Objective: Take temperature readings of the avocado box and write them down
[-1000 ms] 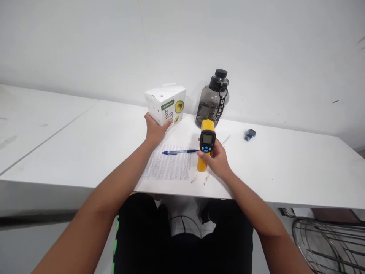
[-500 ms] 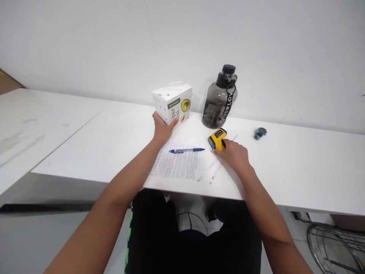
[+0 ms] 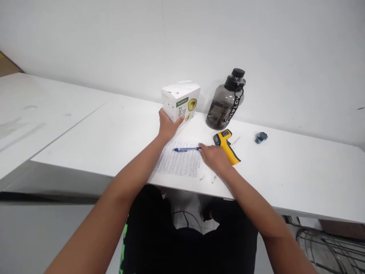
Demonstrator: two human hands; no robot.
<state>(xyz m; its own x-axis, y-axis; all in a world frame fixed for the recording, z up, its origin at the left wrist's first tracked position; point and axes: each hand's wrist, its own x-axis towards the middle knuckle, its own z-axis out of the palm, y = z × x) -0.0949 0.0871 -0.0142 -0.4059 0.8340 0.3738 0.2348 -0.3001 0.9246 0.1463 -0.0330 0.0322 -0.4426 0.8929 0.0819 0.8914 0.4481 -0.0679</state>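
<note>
A white box [image 3: 172, 106] with avocado pictures stands near the wall, and my left hand [image 3: 169, 125] is wrapped round its lower part. Across a sheet of paper [image 3: 178, 163] covered in writing lies a blue pen [image 3: 184, 149]. My right hand [image 3: 215, 155] has its fingers closed on the right end of that pen, which they hide. Just behind the right hand, a yellow infrared thermometer [image 3: 228, 148] rests on the table, its handle pointing toward me.
A large dark water bottle [image 3: 221, 106] with a strap stands by the wall, right of the box. Farther right lies a small blue device [image 3: 261, 137]. Under the white table [image 3: 299, 171], a wire rack [image 3: 327, 247] stands at the lower right.
My right hand has let go of the yellow thermometer, leaving it on the table, and has moved left to the pen. My left hand still holds the box.
</note>
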